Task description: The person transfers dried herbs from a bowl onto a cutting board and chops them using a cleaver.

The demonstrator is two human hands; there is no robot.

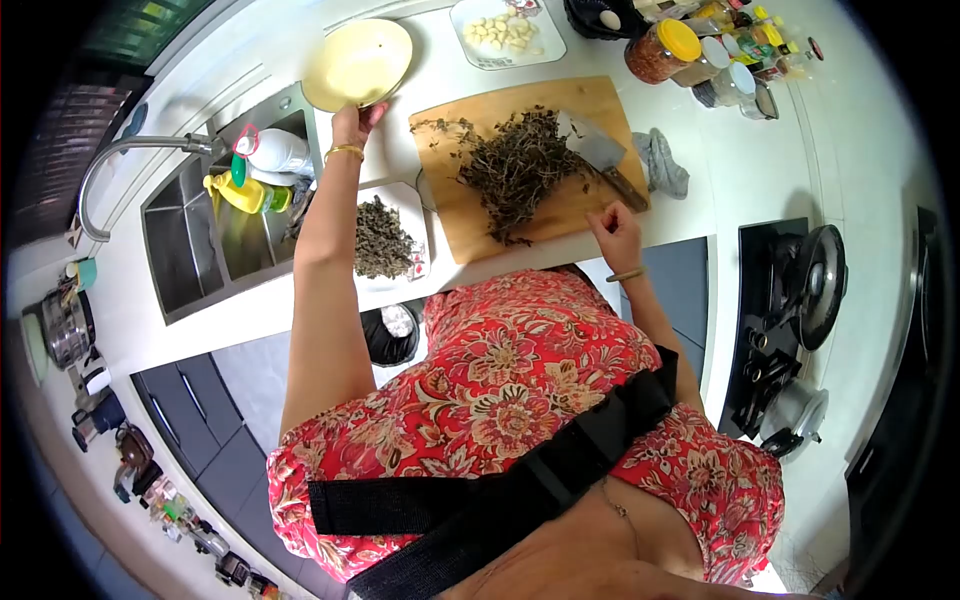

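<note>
At the far left a tap (150,143) arched toward the sink (180,240), where a yellow bottle (240,195) and a white bottle (280,152) stood close together. Just to their right, the left hand (355,125) was closed on the near rim of a pale yellow bowl (355,65); whether the bowl touched the counter (240,330) could not be told. Below it, near the front edge, a plate (414,212) bore a heap of short, dark herb pieces (382,240). Next came a wooden board (450,215), with a tangled pile of dry, stemmy herbs (520,165) across its middle and loose sprigs toward its upper left corner. Behind the board, peeled garlic (500,33) lay on a second plate (540,50). A knife (595,148) rested on the right part of the board, its blade against the pile and its handle pointing to the near right corner. The right hand (615,232) was half curled just beside that handle; whether its fingers held anything could not be told. A grey cloth (662,165) lay at the board's right edge, with jars (670,50) behind, and a pan (822,290) stood on the stove (755,235) farther right.
</note>
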